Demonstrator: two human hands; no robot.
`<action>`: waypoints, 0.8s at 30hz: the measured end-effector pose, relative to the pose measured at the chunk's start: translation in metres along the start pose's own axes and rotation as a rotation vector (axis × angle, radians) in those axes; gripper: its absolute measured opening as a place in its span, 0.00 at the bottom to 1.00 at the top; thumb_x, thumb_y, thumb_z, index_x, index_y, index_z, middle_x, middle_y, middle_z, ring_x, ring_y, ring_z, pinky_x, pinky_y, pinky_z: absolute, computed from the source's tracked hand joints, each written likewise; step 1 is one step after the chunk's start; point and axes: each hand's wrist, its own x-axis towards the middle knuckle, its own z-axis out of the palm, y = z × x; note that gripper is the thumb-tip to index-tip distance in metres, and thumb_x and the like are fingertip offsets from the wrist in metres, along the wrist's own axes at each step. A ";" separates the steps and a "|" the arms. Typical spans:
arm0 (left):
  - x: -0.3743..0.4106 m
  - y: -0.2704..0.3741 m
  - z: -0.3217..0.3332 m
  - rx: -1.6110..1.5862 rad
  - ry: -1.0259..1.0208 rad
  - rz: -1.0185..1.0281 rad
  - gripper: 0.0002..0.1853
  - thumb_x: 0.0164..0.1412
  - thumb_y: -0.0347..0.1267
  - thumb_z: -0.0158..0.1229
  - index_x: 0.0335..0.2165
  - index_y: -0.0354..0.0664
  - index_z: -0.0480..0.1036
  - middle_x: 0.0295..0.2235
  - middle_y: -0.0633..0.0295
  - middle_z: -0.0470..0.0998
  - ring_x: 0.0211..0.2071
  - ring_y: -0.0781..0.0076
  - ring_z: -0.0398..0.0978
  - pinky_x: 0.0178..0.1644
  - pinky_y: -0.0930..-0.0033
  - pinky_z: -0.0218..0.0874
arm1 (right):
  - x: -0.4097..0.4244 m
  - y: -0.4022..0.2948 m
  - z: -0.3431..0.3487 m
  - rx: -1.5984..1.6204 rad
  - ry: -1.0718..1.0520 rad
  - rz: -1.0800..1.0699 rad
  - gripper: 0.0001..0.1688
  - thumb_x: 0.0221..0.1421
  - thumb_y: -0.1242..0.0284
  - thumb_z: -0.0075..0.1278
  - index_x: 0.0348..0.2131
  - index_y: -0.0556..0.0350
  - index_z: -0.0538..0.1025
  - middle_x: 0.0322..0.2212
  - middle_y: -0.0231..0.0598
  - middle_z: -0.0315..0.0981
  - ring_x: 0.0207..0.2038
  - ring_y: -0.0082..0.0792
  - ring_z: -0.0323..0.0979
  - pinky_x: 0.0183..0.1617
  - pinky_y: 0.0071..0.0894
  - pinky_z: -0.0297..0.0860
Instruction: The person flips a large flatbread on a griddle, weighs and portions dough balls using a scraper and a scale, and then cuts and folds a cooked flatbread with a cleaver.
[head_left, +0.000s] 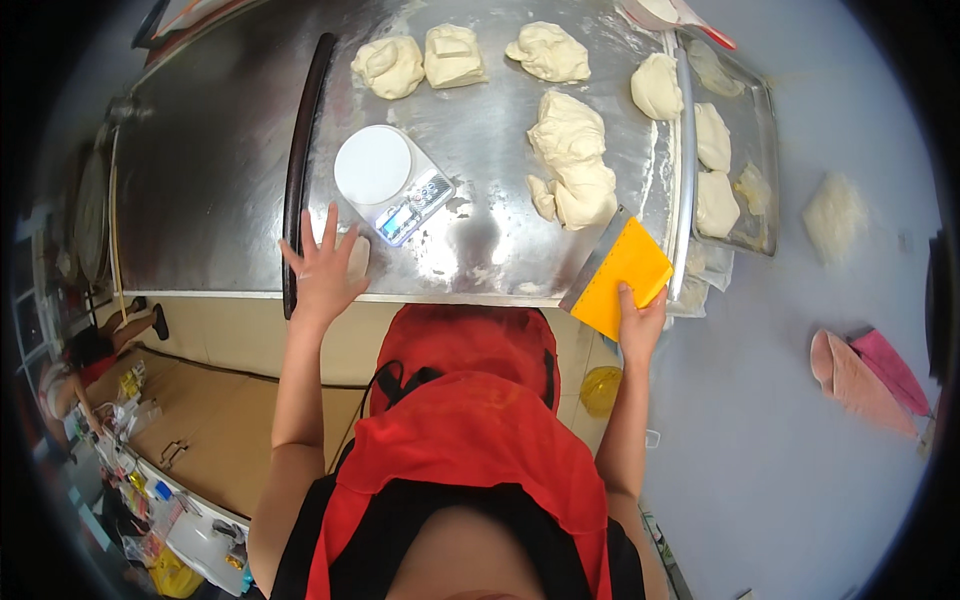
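Observation:
My left hand is at the front edge of the metal table, fingers spread. It partly covers a small piece of dough; whether it touches the dough I cannot tell. In my right hand is a yellow dough scraper with a metal blade. Its upper corner is close to a large lump of dough, which has a small flap on its left. Behind my left hand stands a white digital kitchen scale with its display lit and a bare round plate.
A long dark rod lies left of the scale. Several dough lumps sit along the far side. To the right, a metal tray holds more dough. Pink cloths are at far right. Another person is at far left.

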 end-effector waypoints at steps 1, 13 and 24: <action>0.007 0.011 -0.004 0.066 0.125 0.068 0.40 0.44 0.39 0.67 0.57 0.51 0.62 0.62 0.51 0.56 0.65 0.40 0.42 0.57 0.18 0.32 | 0.001 0.002 -0.001 0.031 0.009 0.010 0.20 0.55 0.76 0.53 0.46 0.62 0.67 0.39 0.39 0.74 0.40 0.27 0.71 0.47 0.27 0.66; 0.134 0.277 0.113 -1.246 -0.030 -0.262 0.63 0.42 0.53 0.68 0.63 0.30 0.39 0.61 0.38 0.47 0.62 0.41 0.45 0.65 0.51 0.41 | 0.083 0.003 -0.032 -0.806 -0.084 -0.124 0.21 0.54 0.66 0.51 0.44 0.54 0.64 0.25 0.52 0.76 0.29 0.56 0.74 0.32 0.50 0.68; 0.183 0.339 0.139 -0.701 0.441 -0.576 0.54 0.32 0.47 0.74 0.54 0.34 0.55 0.51 0.46 0.61 0.52 0.46 0.59 0.55 0.52 0.55 | 0.134 0.026 -0.010 -0.699 -0.465 -0.402 0.19 0.51 0.65 0.50 0.41 0.51 0.65 0.20 0.49 0.74 0.25 0.54 0.73 0.28 0.51 0.67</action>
